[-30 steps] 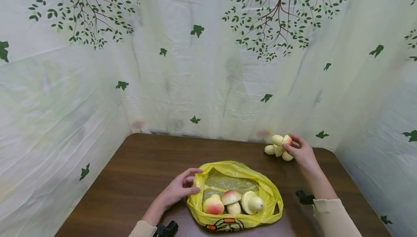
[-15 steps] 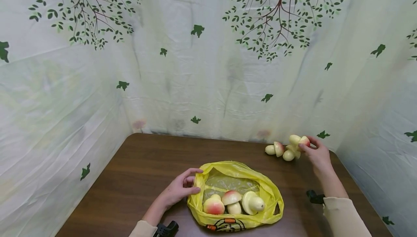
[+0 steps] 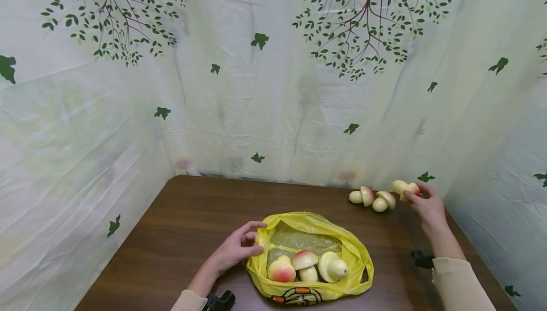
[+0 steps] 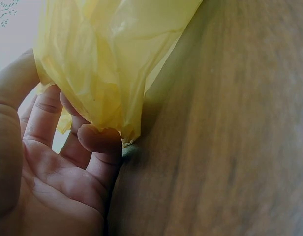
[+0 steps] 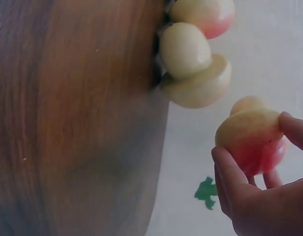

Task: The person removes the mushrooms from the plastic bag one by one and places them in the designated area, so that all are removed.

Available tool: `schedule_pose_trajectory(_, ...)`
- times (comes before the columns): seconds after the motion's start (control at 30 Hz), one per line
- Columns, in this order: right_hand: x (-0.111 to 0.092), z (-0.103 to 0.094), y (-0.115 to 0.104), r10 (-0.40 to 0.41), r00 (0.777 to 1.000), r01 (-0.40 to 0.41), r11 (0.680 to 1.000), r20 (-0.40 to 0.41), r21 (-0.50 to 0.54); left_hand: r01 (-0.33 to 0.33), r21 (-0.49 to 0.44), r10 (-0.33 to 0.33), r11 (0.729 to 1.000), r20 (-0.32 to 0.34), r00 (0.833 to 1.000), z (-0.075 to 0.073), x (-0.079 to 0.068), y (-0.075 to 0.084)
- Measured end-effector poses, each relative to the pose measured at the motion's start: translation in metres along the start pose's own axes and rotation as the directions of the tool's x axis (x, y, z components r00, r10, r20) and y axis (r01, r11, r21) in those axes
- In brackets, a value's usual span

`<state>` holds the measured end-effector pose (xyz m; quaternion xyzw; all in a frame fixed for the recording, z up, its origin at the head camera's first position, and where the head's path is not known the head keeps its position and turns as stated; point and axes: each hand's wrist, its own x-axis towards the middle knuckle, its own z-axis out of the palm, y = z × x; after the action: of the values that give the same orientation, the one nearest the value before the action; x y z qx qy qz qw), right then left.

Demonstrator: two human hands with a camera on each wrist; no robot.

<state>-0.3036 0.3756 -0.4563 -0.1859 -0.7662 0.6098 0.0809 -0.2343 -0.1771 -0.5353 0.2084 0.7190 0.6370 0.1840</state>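
My right hand pinches a toy mushroom by its red-tinged cap, above the table's far right area. The right wrist view shows the held mushroom between thumb and fingertips. To its left, two more toy mushrooms lie on their sides: a near one and a farther one. A yellow plastic bag stands open at the front, with three mushrooms inside. My left hand holds the bag's left side with bent fingers; in the left wrist view, the yellow plastic hides some fingertips.
The brown wooden table carries everything. Pale cloth curtains printed with leaves and branches enclose its back and sides. A black wrist camera sits at my right wrist, another black device at my left.
My right hand has moved right with its mushroom, away from the two mushrooms lying at the back, which are now in plainer sight. My left hand and the bag hold their place.
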Motion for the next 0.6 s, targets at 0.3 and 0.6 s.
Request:
schedule_pose_trajectory(0.3,0.008,-0.003,0.014,0.025,0.998,-0.026,1.0,-0.054,-0.012,0.002,-0.004,-0.002,1.0,0.006,1.0,0.0,0.0,-0.001)
schedule_pose_trajectory(0.6,0.013,-0.001,0.023,-0.007,0.997,0.001,0.998,-0.079,-0.07,0.011,0.007,-0.011,1.0,-0.007,1.0,-0.001,0.0,0.0)
